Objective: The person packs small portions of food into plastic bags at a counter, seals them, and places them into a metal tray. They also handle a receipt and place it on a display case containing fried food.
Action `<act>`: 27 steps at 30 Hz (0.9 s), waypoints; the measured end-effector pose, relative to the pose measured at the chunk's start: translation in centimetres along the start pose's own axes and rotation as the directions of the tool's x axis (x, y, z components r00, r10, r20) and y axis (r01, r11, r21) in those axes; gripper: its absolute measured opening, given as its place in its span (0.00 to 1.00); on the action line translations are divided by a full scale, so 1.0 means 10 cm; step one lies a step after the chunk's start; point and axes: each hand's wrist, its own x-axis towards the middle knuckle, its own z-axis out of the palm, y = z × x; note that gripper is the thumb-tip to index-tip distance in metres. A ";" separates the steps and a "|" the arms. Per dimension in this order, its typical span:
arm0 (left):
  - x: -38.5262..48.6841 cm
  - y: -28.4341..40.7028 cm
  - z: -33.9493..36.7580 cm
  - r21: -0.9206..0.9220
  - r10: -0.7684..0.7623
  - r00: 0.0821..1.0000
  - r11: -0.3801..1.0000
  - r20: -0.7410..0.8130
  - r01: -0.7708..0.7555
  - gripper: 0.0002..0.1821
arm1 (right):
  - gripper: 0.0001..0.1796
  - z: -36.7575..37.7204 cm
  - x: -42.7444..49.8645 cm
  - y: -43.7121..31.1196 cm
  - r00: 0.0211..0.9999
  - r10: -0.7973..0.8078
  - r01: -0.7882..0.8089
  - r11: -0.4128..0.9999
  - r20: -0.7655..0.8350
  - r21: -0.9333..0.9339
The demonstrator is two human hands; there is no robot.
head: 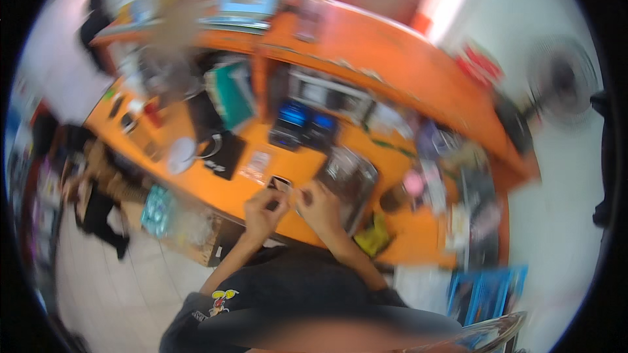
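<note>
My left hand (264,212) and my right hand (320,206) are close together above the orange desk (223,198), fingertips pinched towards each other. Blur hides whether something small and thin is between the fingers. Just beyond my left fingers lies a small dark rectangular item with a pale edge (279,184). A clear plastic packet (256,164) rests a little farther up on the left. Beside and partly behind my right hand sits a shiny metal tray or plastic-covered box (351,174).
Two dark devices with lit blue screens (293,120) stand at the desk's back. To the left are a black box (224,154), a round white object (181,156) and green folders (230,93). A yellow cloth (375,235) lies right. An orange raised counter (392,54) borders the back; a fan (562,78) is far right.
</note>
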 end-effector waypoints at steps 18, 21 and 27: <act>0.36 0.15 0.80 -0.161 -0.112 0.710 0.938 0.695 0.306 0.06 | 0.06 -0.81 -0.58 0.58 0.899 -0.433 0.433 0.854 0.065 -0.289; 0.16 0.10 0.87 -0.346 -0.025 0.747 0.875 0.664 0.337 0.09 | 0.05 -0.85 -0.61 0.63 0.981 -0.184 0.175 0.975 -0.058 -0.136; 0.25 -0.32 0.59 0.066 -0.031 0.623 0.997 0.782 -0.033 0.20 | 0.05 -0.82 -0.54 0.79 0.994 0.106 -0.098 0.973 -0.028 0.207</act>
